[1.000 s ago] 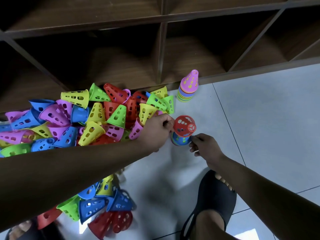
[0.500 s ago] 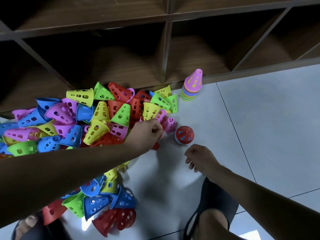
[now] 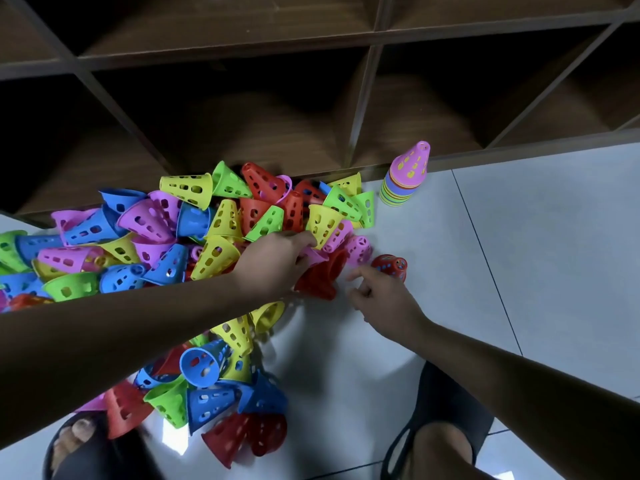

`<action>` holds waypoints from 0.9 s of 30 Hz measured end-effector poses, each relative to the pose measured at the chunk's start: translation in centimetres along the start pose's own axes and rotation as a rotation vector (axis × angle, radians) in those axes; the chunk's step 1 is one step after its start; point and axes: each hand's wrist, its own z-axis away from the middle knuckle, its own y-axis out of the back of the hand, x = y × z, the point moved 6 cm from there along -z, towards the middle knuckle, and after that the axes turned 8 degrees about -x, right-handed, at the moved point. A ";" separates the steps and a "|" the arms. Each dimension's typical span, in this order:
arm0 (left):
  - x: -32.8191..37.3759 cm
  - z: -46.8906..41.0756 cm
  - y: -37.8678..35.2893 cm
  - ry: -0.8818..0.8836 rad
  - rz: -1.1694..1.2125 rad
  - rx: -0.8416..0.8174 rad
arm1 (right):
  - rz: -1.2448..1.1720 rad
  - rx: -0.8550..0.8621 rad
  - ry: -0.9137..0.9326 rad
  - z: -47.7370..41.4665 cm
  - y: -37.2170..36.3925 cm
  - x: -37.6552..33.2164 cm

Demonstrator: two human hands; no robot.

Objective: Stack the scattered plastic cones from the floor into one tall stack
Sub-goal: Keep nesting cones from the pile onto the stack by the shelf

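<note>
Just left of the short red-topped stack (image 3: pixel 389 266) on the floor, our left hand (image 3: pixel 277 263) curls its fingers round a red cone (image 3: pixel 323 277) at the edge of the loose pile (image 3: pixel 173 230), our right hand (image 3: pixel 382 297) hangs empty and relaxed just before that stack, and the pink-topped stack (image 3: pixel 403 181) stands well behind it.

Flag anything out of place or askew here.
Two stacks, not one: a pink-topped stack stands by the shelf, and a short red-topped stack sits apart beside the right hand. The loose cones lie tipped on their sides in a heap. No damage visible.
</note>
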 end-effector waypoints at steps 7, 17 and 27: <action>-0.2 0.4 -0.1 -0.050 -0.084 -0.041 | -0.235 0.077 -0.164 -3.8 -1.7 -0.4; -0.5 2.1 0.9 -0.103 0.058 0.031 | -0.076 0.150 -0.154 -5.5 -1.6 -1.4; -0.1 3.6 3.1 -0.058 0.400 0.073 | -0.312 0.221 -0.063 0.0 1.5 -2.5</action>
